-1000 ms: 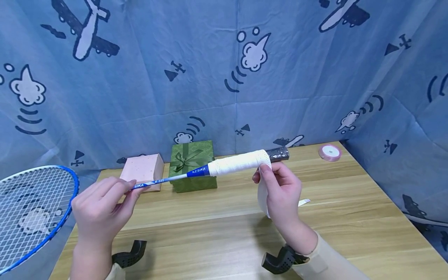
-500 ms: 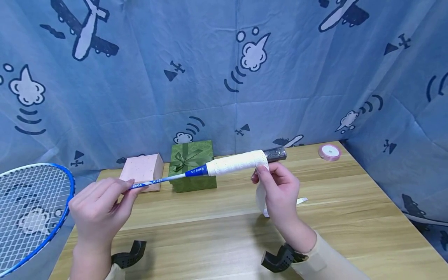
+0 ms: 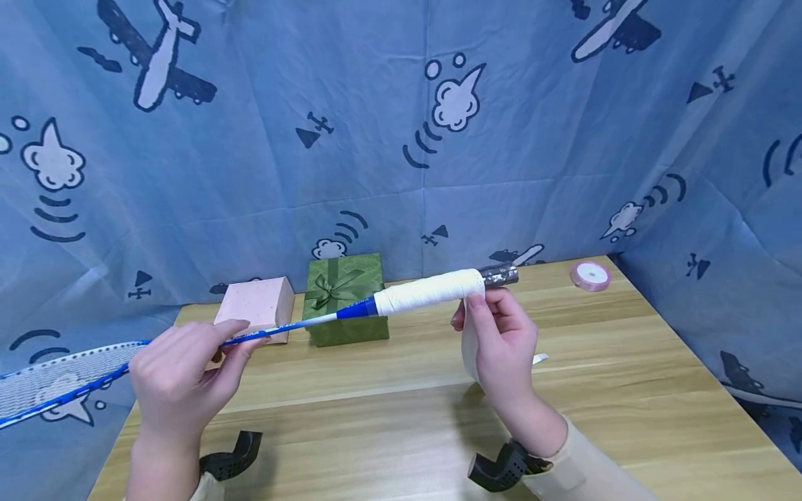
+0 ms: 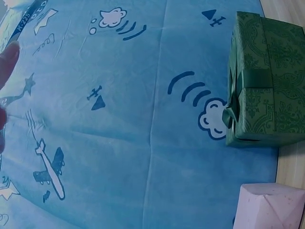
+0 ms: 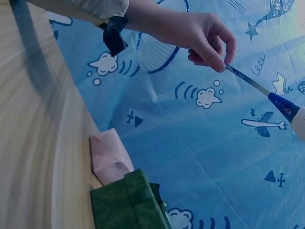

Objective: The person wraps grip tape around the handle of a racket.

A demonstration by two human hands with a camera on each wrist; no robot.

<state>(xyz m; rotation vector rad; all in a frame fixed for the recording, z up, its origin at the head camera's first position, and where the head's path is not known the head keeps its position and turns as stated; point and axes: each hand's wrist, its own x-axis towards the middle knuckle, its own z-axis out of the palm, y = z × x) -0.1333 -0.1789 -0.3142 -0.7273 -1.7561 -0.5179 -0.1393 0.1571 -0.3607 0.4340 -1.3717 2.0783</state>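
A blue-and-white badminton racket (image 3: 326,319) is held level above the table in the head view. Thumb and fingers of my left hand (image 3: 178,372) pinch its shaft, with the strung head (image 3: 75,379) seen nearly edge-on beyond that hand. White grip tape (image 3: 432,292) covers most of the handle, leaving a black end (image 3: 500,275) bare. Just below the end of the wrap, my right hand (image 3: 506,341) pinches the loose tape (image 3: 470,348), which hangs down partly behind the hand. In the right wrist view the left hand (image 5: 209,40) grips the shaft; the right hand is outside that view.
A green gift box (image 3: 347,330) with a bow and a pink box (image 3: 257,303) stand at the back of the wooden table (image 3: 376,431). A pink ribbon roll (image 3: 591,275) lies at the back right. A patterned blue curtain (image 3: 376,139) hangs behind.
The racket has rolled about its shaft, so its head goes from facing the camera to almost edge-on. Both hands stay in nearly the same places.
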